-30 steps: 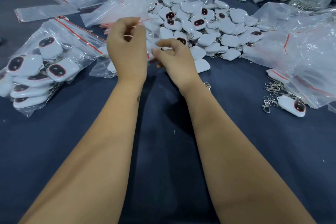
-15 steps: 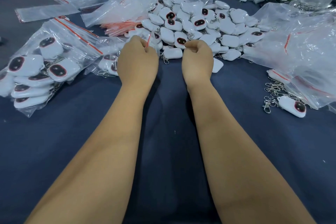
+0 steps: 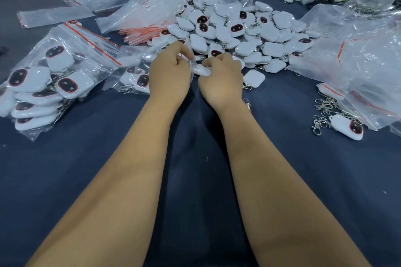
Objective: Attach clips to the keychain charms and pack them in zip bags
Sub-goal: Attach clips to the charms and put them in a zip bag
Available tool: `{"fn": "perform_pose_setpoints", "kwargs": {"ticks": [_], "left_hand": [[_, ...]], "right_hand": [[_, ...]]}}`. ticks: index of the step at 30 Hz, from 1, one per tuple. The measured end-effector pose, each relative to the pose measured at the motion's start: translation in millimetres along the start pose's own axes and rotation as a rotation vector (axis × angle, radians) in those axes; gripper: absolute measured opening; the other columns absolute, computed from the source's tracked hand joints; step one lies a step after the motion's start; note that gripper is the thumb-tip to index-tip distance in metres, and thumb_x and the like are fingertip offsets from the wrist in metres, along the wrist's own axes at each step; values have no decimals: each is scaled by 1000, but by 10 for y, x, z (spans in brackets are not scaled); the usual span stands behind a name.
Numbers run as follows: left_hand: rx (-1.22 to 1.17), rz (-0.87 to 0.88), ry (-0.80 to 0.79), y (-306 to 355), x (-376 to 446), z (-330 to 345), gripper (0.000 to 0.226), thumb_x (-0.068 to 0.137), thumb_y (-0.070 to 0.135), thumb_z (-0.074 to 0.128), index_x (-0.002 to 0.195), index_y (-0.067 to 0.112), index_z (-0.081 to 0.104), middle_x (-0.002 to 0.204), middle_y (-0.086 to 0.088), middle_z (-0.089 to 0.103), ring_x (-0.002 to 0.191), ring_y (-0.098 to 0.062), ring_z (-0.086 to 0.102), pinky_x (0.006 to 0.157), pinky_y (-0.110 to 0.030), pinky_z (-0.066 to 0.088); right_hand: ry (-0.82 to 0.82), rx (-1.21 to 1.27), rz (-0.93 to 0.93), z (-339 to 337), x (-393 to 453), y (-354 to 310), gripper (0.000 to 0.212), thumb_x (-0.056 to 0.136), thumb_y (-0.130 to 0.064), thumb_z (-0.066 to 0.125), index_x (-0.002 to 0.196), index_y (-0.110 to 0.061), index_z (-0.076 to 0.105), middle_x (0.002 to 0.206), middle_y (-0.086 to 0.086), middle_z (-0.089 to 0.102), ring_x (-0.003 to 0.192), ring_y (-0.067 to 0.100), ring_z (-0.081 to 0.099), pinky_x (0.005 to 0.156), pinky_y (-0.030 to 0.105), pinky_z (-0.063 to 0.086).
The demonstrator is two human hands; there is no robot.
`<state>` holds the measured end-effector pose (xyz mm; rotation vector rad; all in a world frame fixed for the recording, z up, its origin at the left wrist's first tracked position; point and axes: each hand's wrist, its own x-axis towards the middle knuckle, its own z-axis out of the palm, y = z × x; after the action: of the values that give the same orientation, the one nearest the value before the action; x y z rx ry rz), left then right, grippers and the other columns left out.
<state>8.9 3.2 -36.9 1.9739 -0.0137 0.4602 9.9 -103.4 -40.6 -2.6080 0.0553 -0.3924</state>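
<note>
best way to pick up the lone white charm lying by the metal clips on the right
Pinch the lone charm across its two long edges, coming from above. It lies flat, dark face up, clear on most sides. Its clip trails left among loose clips, so lift slowly.

Both forearms reach toward 12 o'clock over the dark blue counter (image 3: 86, 169). Left hand (image 3: 169, 76) pinches the red-striped edge of a small clear zip bag (image 3: 189, 65); right hand (image 3: 221, 78) has fingers curled on a white charm (image 3: 202, 70) at the bag's mouth. Pile of white charms (image 3: 238, 32) at 12 o'clock. Filled bag of charms (image 3: 50, 78) at 9 o'clock. Loose metal clips (image 3: 323, 110) and one charm with clip (image 3: 347, 127) at 3 o'clock.
</note>
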Motion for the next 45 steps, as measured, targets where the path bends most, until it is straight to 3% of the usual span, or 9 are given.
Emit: {"fn": "perform_pose_setpoints", "kwargs": {"ticks": [5, 11, 16, 20, 25, 28, 33, 37, 45], "left_hand": [[49, -34, -42, -11, 25, 10, 31, 85, 6, 41, 88, 22, 68, 69, 11, 58, 66, -15, 55, 65, -30, 47], [152, 12, -82, -48, 31, 9, 24, 83, 14, 58, 102, 25, 69, 72, 12, 54, 66, -4, 50, 61, -25, 41], [163, 20, -89, -56, 40, -2, 24, 81, 15, 60, 102, 24, 68, 72, 11, 54, 68, -12, 52, 63, -26, 40], [173, 33, -104, -46, 36, 4, 22, 82, 17, 61, 102, 25, 69, 74, 10, 56, 73, -15, 57, 67, -27, 44], [199, 47, -123, -49, 32, 17, 26, 85, 13, 58, 104, 27, 70, 72, 13, 53, 72, -15, 53, 63, -27, 40], [201, 42, -119, -64, 43, 17, 31, 87, 9, 53, 107, 25, 70, 71, 14, 52, 71, -13, 52, 62, -26, 38], [188, 37, -112, -59, 41, 17, 29, 86, 8, 50, 101, 25, 69, 71, 11, 52, 68, -13, 50, 62, -27, 38], [168, 8, -100, -51, 50, 17, 34, 86, 9, 49, 111, 17, 70, 83, 3, 62, 77, -18, 57, 69, -27, 43], [98, -46, -102, -10, 37, -5, 32, 87, 9, 47, 108, 17, 70, 90, -5, 68, 79, -23, 59, 76, -37, 51]], "right_hand": [[58, 255, 47, -30, -18, -34, 24, 98, -16, 40, 107, -14, 62, 104, 5, 64, 101, 27, 50, 89, 41, 42], [138, 780, 234, -46, 25, -50, 21, 96, -32, 56, 91, -13, 64, 71, -12, 57, 64, 3, 50, 66, 22, 38], [149, 895, 252, -48, 40, -33, 25, 95, -32, 61, 89, -8, 67, 66, -12, 57, 53, -5, 51, 57, 9, 40], [139, 1033, 238, -66, 25, -48, 28, 103, -29, 47, 80, -17, 56, 81, -3, 56, 78, 13, 57, 64, 30, 58], [109, 1000, 223, -51, 31, -47, 26, 105, -28, 43, 82, -18, 52, 90, 6, 58, 77, 21, 55, 50, 24, 50], [26, 1007, 276, -56, 44, -40, 8, 96, -13, 50, 102, -16, 54, 97, 2, 60, 77, 18, 56, 60, 28, 51], [21, 968, 252, -40, 11, -73, 30, 81, 2, 55, 103, -19, 51, 100, 2, 59, 82, 14, 55, 75, 30, 50], [-28, 995, 161, -50, -13, -56, 36, 82, 9, 54, 106, -17, 61, 85, 1, 63, 70, 10, 56, 65, 21, 48], [-29, 1107, 225, -64, -6, -41, 34, 83, 9, 63, 104, -15, 53, 80, 6, 67, 73, 21, 58, 62, 32, 47]]}}
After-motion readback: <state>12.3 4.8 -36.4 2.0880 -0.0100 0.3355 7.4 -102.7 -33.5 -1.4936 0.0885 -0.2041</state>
